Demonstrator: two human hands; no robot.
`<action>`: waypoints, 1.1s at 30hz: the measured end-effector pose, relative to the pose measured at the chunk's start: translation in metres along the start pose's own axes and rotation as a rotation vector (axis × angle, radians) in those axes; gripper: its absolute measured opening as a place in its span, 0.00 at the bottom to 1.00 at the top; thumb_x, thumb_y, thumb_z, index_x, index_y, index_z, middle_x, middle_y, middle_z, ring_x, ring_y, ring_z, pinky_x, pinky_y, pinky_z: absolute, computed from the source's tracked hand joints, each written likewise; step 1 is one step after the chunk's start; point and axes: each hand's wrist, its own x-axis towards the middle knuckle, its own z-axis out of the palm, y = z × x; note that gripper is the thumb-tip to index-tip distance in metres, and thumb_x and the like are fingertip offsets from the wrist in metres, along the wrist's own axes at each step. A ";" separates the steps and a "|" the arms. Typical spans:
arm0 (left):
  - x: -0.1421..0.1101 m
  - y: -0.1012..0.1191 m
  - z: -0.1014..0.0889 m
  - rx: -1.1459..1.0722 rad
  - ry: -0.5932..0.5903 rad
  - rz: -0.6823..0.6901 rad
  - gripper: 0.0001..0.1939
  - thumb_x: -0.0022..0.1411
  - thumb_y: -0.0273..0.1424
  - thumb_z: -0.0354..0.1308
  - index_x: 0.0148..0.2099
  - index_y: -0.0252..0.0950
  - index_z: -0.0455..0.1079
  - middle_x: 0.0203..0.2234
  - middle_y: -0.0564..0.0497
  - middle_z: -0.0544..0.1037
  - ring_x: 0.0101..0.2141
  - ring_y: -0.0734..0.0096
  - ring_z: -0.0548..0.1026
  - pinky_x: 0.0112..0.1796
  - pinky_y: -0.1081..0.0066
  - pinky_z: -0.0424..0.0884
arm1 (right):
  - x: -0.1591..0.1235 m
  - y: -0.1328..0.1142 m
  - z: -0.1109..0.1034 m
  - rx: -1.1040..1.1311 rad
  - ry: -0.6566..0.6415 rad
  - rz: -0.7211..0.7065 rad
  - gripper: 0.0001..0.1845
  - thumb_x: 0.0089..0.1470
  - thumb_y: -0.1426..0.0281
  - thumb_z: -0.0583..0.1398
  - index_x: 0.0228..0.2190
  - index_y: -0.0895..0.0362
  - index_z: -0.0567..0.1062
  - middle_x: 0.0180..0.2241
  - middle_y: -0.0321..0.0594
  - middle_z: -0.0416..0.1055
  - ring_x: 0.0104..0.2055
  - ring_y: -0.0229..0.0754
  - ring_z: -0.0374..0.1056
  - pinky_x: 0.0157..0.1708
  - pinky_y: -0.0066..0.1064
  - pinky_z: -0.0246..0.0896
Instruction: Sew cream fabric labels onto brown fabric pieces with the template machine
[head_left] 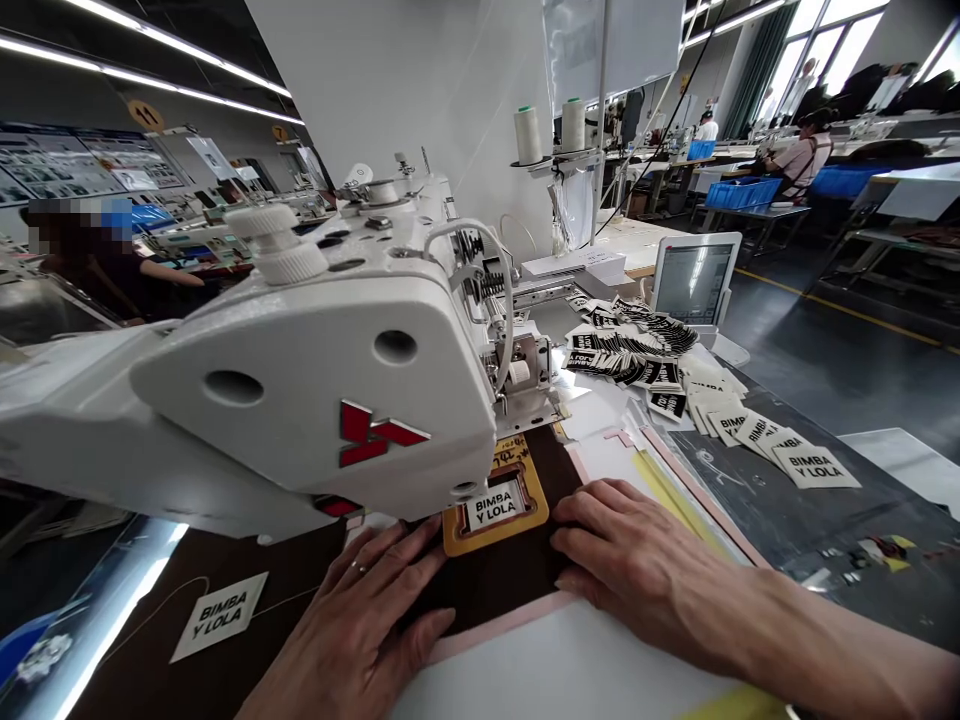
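Note:
My left hand lies flat with fingers spread on dark brown fabric, just left of an orange frame template. Inside that frame sits a white "BIMBA Y LOLA" label. My right hand rests flat on the fabric to the frame's right, fingers stretched toward it. Both hands hold nothing. The white sewing machine head hangs over the frame, its needle area just behind.
A loose label lies on brown fabric at the lower left. Piles of black and white labels spread at the right, near a small screen. Thread cones stand behind. Other people work at the left and far right.

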 end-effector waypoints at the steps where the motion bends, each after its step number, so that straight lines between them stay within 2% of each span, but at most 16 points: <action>1: 0.000 0.000 0.001 -0.014 0.017 -0.018 0.25 0.78 0.53 0.51 0.60 0.43 0.78 0.57 0.51 0.83 0.53 0.56 0.83 0.50 0.59 0.82 | 0.000 0.001 0.001 0.001 0.001 -0.002 0.09 0.77 0.65 0.57 0.48 0.55 0.76 0.50 0.45 0.74 0.51 0.51 0.70 0.52 0.48 0.66; 6: 0.000 -0.003 0.007 -0.107 0.027 -0.036 0.18 0.80 0.45 0.51 0.60 0.49 0.78 0.56 0.53 0.83 0.54 0.57 0.81 0.58 0.56 0.76 | 0.000 0.002 0.002 0.004 0.023 -0.013 0.09 0.77 0.68 0.55 0.44 0.55 0.76 0.48 0.43 0.74 0.49 0.48 0.69 0.51 0.45 0.64; 9: -0.001 -0.005 0.009 -0.111 0.051 0.001 0.17 0.81 0.39 0.50 0.61 0.48 0.78 0.57 0.54 0.83 0.55 0.58 0.81 0.59 0.55 0.73 | 0.001 0.003 0.002 -0.013 0.012 -0.019 0.08 0.76 0.72 0.56 0.42 0.55 0.74 0.46 0.42 0.73 0.47 0.46 0.68 0.49 0.42 0.63; 14: -0.002 -0.005 0.011 -0.132 0.073 0.011 0.16 0.81 0.35 0.52 0.62 0.46 0.76 0.58 0.54 0.82 0.57 0.61 0.78 0.60 0.59 0.71 | 0.001 0.003 0.004 -0.037 -0.008 -0.029 0.11 0.75 0.77 0.54 0.38 0.55 0.70 0.42 0.40 0.71 0.43 0.45 0.64 0.47 0.40 0.61; 20: -0.001 -0.005 0.007 -0.176 0.030 0.069 0.16 0.79 0.32 0.54 0.63 0.42 0.75 0.60 0.54 0.81 0.62 0.65 0.74 0.69 0.64 0.57 | 0.001 0.001 0.004 -0.010 0.038 -0.065 0.11 0.76 0.76 0.51 0.40 0.57 0.70 0.40 0.42 0.70 0.41 0.45 0.63 0.47 0.40 0.62; 23: 0.000 -0.007 0.000 -0.217 0.011 0.100 0.15 0.78 0.29 0.54 0.62 0.38 0.75 0.59 0.51 0.81 0.65 0.66 0.71 0.69 0.67 0.57 | 0.000 -0.001 -0.002 0.030 0.063 -0.106 0.12 0.77 0.75 0.50 0.42 0.59 0.71 0.41 0.44 0.71 0.42 0.45 0.64 0.47 0.40 0.63; 26: 0.002 -0.007 -0.009 -0.249 0.044 0.146 0.15 0.77 0.28 0.54 0.60 0.37 0.75 0.56 0.50 0.83 0.64 0.68 0.73 0.68 0.69 0.60 | 0.000 -0.004 -0.006 0.055 0.077 -0.132 0.13 0.77 0.74 0.50 0.41 0.60 0.72 0.42 0.45 0.72 0.43 0.45 0.66 0.48 0.40 0.64; 30: -0.002 0.005 -0.019 -0.271 0.078 0.193 0.14 0.76 0.27 0.53 0.58 0.40 0.76 0.53 0.53 0.84 0.61 0.71 0.75 0.68 0.70 0.61 | -0.001 -0.014 -0.007 0.058 0.066 -0.216 0.13 0.75 0.76 0.52 0.37 0.60 0.72 0.38 0.43 0.72 0.39 0.43 0.66 0.44 0.37 0.65; 33: -0.021 0.027 -0.023 -0.341 0.190 0.168 0.13 0.75 0.24 0.52 0.49 0.41 0.77 0.49 0.55 0.86 0.56 0.72 0.79 0.70 0.68 0.61 | -0.006 -0.029 -0.006 0.033 0.033 -0.319 0.11 0.70 0.78 0.55 0.33 0.59 0.72 0.36 0.41 0.70 0.36 0.42 0.63 0.41 0.37 0.64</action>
